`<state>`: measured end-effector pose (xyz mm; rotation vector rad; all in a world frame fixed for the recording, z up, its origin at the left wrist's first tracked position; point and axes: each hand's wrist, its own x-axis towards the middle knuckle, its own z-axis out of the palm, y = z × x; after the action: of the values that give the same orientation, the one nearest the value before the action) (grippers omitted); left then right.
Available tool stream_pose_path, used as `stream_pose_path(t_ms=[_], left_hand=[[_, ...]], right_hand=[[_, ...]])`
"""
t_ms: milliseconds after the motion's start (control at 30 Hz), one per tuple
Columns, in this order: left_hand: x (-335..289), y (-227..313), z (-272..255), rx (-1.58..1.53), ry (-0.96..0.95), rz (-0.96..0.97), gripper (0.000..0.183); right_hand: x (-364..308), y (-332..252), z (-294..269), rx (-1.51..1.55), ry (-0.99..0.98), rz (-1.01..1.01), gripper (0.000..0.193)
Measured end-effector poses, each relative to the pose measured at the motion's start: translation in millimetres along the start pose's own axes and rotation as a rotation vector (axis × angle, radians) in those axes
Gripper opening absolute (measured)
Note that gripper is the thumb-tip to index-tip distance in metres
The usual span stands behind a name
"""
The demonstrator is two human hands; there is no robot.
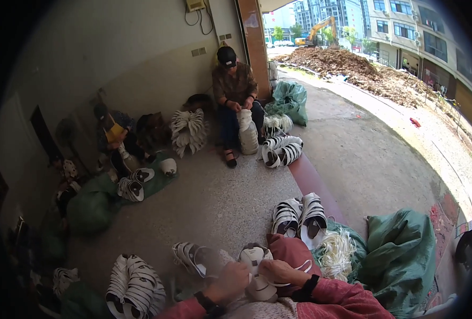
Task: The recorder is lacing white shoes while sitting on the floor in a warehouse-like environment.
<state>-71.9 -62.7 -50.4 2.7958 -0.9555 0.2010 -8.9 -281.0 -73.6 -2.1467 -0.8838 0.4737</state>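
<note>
A white and beige shoe upper (pixel 261 288) rests on my lap, its toe toward me. My left hand (pixel 231 282) is closed at its left side, the fingers pinching near the lacing area. On the opposite side my right hand (pixel 286 273) is closed in a pinch on a white shoelace (pixel 306 264), which loops out past the fingers. The exact fingertip hold of both hands is small and partly hidden. Just beyond my left hand lie more shoe uppers (pixel 189 258), and a nested stack of them (pixel 135 287) stands at the lower left.
A bundle of white laces (pixel 338 254) lies on green sacking at my right, beside a large green sack (pixel 400 258). Stacked uppers (pixel 299 218) stand just beyond. A co-worker (pixel 237 90) sits ahead with an upper; others sit at the left near green sacks (pixel 92 210).
</note>
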Motion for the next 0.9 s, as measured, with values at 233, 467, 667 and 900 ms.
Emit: stream_pose_path(t_ms=[233, 467, 667, 900], left_hand=[[2, -12, 10, -0.44, -0.161, -0.369, 0.021], [-20, -40, 53, -0.969, -0.026, -0.407, 0.028], [3, -24, 22, -0.604, -0.169, -0.548, 0.032], [-2, -22, 30, -0.529, -0.024, -0.561, 0.034]], right_hand=[[0, 2, 2, 0.027, 0.033, -0.046, 0.024], [-2, -4, 5, -0.001, 0.056, 0.0, 0.025], [-3, 1, 7, -0.034, 0.064, 0.028, 0.025], [0, 4, 13, -0.046, 0.041, -0.015, 0.024]])
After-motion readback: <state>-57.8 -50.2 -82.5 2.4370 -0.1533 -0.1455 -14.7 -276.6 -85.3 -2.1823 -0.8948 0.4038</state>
